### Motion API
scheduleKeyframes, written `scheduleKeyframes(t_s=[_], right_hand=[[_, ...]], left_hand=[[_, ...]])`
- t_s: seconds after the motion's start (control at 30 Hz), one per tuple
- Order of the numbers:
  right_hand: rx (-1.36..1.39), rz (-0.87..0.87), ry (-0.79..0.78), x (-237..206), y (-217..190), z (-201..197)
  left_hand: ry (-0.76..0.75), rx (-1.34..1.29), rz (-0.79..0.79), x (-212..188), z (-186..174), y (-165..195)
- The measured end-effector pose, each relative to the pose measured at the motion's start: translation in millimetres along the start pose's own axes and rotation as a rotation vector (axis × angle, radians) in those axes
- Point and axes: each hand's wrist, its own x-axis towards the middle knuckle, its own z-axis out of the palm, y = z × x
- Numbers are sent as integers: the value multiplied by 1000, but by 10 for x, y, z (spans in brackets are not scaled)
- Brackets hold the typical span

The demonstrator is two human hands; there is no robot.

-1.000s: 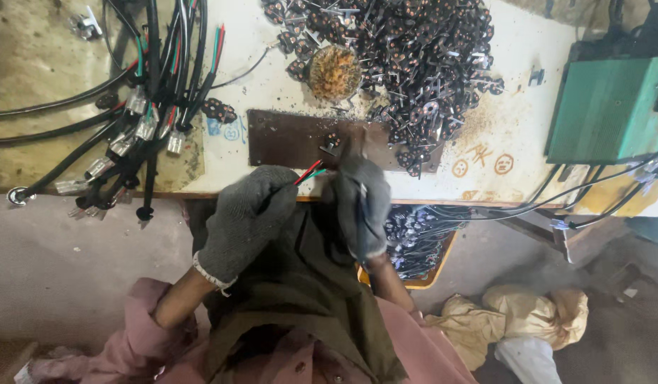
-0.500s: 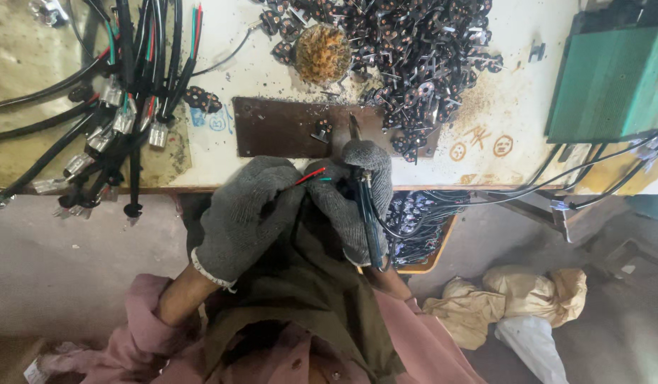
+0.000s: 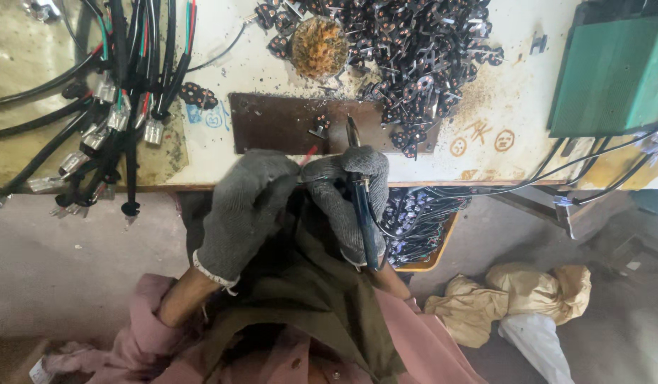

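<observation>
Two gloved hands meet at the near edge of the table (image 3: 201, 153). The left hand (image 3: 247, 206), in a grey knit glove, is curled closed around one red-sheathed wire (image 3: 309, 154), whose tip shows just above the knuckles. The right hand (image 3: 347, 195), gloved alike, is closed on one dark-handled soldering iron (image 3: 364, 220), its tip pointing away from the person and lying over the near edge of one brown metal plate (image 3: 279, 128). One small dark part (image 3: 319, 128) rests on that plate, just left of the iron's tip. Beyond the plate: one round pad of brassy wire wool (image 3: 319, 47) and one large heap of small dark connector parts (image 3: 414, 57), too many to count. At left, one bundle of black cables (image 3: 123, 85) with metal terminals. At right, one green box (image 3: 613, 75). Below the table edge, one orange tray (image 3: 421, 238) of wired pieces.
</observation>
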Motion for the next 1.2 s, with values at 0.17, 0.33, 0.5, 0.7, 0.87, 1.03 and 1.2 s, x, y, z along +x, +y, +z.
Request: scheduleKeyframes(t_s=[0.17, 0.33, 0.5, 0.7, 0.87, 1.03, 1.2], right_hand=[[364, 197, -84, 22, 142, 35], [318, 56, -154, 18, 194, 133], [102, -76, -74, 76, 121, 42], [201, 54, -76, 32, 196, -43], [249, 97, -102, 15, 279, -106], [-7, -196, 151, 264, 379, -39], [-223, -283, 139, 352, 453, 59]], left_hand=[[-64, 132, -23, -2, -51, 43], [-103, -50, -400, -11, -48, 45], [-160, 117, -215, -74, -110, 10], [-137, -148, -463, -99, -5, -33], [-121, 31, -312, 24, 60, 97], [82, 280, -56, 485, -34, 35], [40, 390, -13, 874, -40, -144]])
